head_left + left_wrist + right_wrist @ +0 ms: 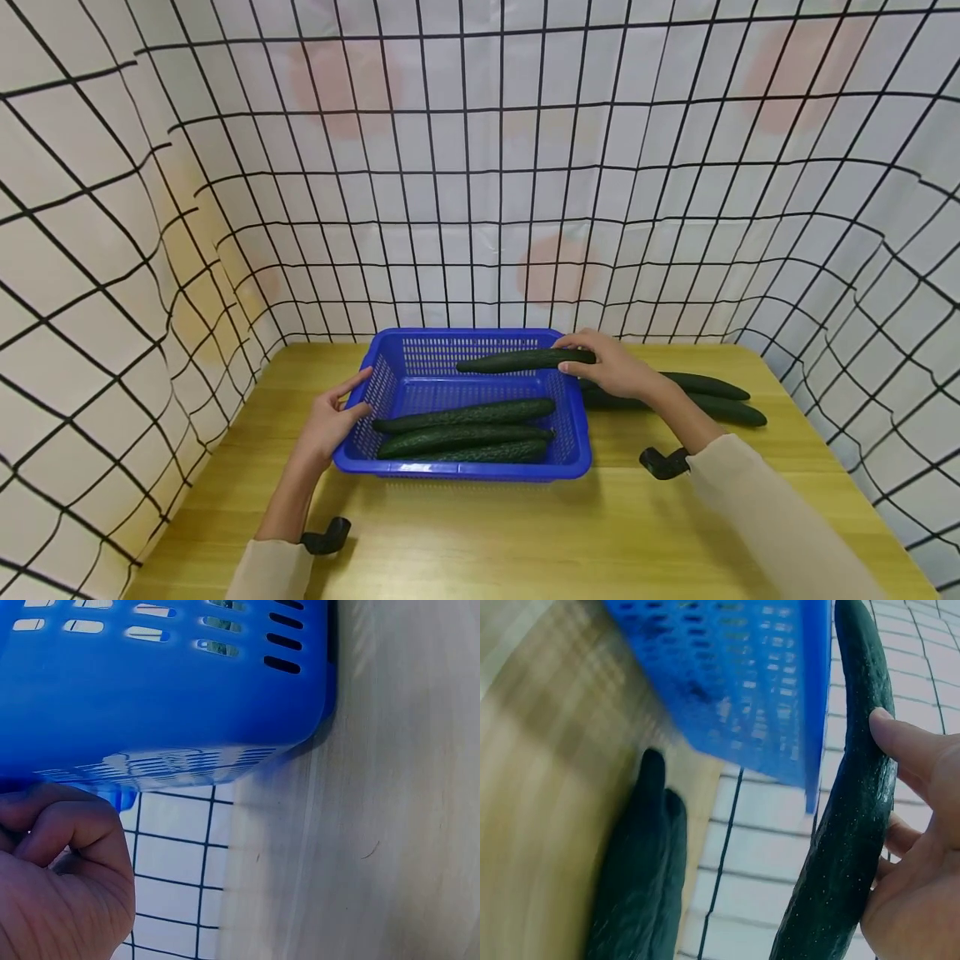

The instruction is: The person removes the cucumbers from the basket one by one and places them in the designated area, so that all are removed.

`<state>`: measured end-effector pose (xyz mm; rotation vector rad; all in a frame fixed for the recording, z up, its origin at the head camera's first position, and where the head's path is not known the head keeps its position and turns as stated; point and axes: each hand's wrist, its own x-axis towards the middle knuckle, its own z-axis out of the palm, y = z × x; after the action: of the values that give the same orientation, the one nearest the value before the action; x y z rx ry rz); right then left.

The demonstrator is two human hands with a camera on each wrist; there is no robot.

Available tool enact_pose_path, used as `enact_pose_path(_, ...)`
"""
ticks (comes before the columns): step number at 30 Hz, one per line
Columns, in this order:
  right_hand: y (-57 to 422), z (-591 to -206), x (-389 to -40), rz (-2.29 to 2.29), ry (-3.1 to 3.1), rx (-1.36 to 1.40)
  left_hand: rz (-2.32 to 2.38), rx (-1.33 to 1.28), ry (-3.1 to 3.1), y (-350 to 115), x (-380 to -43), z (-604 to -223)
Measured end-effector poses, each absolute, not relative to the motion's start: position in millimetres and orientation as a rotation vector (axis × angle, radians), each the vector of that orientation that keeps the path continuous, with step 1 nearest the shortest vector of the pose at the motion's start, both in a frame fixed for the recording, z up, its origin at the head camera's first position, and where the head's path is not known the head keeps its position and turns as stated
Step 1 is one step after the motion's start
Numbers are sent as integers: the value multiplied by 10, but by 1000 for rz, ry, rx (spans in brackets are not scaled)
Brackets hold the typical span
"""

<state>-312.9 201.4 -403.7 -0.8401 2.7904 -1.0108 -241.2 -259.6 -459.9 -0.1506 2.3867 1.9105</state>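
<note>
Right hand [611,367], two o'clock, pinches a cucumber [513,361], which slack hold might drop; left hand [330,425], nine o'clock, grips basket [465,469].

Small booth-like work area, black wire mesh [501,108], pale backing sheet [483,200], wood-grain tabletop [465,533]

Plain sleeves of pale beige cloth are worn: the left sleeve [270,571] and the right sleeve [772,512] are matched in colour, and each is ended above the wrist. At each sleeve's end a small, bent black device is worn, one on the left [326,537], one on the right [663,463]. The left hand [334,423] and right hand [609,367] are left bare.
</note>
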Motion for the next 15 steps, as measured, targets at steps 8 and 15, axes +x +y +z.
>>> enact_pose_path(8,2430,-4052,-2998,-999,2845,-802,1925,-161,2357,-2581,-2405,-4541)
enact_pose_path(15,2767,-4046,-2860,-992,2869,-726,1918,-113,2380,-2584,-2397,-4572)
